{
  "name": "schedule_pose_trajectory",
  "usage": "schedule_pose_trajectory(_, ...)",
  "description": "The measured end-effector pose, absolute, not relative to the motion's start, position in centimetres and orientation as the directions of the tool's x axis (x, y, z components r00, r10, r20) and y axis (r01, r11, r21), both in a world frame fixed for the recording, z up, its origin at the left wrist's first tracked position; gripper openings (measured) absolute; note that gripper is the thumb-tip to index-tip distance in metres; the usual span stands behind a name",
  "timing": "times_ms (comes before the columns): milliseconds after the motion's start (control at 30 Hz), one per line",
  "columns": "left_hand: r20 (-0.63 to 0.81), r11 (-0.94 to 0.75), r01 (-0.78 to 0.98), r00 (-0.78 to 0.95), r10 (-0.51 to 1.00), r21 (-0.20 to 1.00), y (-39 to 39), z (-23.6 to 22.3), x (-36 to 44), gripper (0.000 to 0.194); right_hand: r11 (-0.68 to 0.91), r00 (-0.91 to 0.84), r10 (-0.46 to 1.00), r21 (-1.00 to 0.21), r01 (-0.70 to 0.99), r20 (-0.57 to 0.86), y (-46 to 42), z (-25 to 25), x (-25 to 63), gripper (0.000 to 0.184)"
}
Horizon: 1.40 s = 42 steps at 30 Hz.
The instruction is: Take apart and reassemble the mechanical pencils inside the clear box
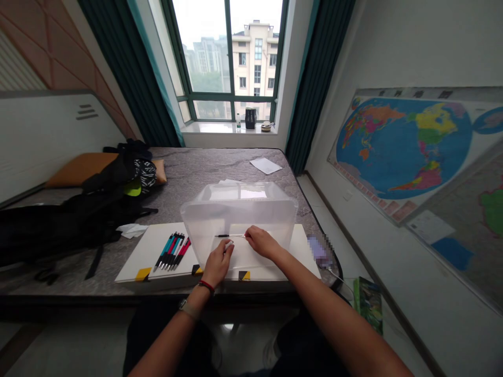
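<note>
A clear plastic box [239, 209] lies tipped on its side on a white board, its opening facing me. Inside the opening, my right hand [261, 242] pinches the right end of a thin pen-like stick [222, 235] with a black tip and a pale shaft. Lower and to the left, my left hand [217, 262] has its fingers closed around something small and pale, mostly hidden. A row of pens [173, 251] in teal, black, white and red lies side by side, left of the box.
The white board [135, 256] with yellow and black corner tape rests on a grey mattress [188, 162]. Black bags and clothes [110, 188] pile up at left. A phone [320, 251] with a cable lies right of the board. Paper [266, 166] sits farther back.
</note>
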<state>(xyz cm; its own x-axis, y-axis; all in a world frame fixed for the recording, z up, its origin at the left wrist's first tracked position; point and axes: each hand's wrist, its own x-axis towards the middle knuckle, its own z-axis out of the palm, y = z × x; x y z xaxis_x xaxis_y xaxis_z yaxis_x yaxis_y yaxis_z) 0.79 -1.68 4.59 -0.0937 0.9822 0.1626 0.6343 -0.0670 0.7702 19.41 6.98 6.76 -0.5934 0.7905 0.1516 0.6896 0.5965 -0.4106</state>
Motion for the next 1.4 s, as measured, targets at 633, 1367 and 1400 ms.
schedule_pose_trajectory(633,0.388,-0.309,0.786,0.096,0.917,0.535,-0.3,0.7,1.1,0.031,0.602,-0.615,0.787,-0.27,0.751,0.046,4.6,8.4,21.6,0.02)
schedule_pose_trajectory(1367,0.35,-0.34,0.825,0.187,0.918,0.451,-0.9,1.0,0.9,0.029,0.586,-0.601,0.793,-0.395,0.707,0.098,2.7,7.2,19.4,0.013)
schedule_pose_trajectory(1400,0.354,-0.344,0.824,0.19,0.916,0.449,-0.9,1.0,0.9,0.029,0.595,-0.61,0.784,-0.415,0.688,0.113,2.8,7.0,19.0,0.012)
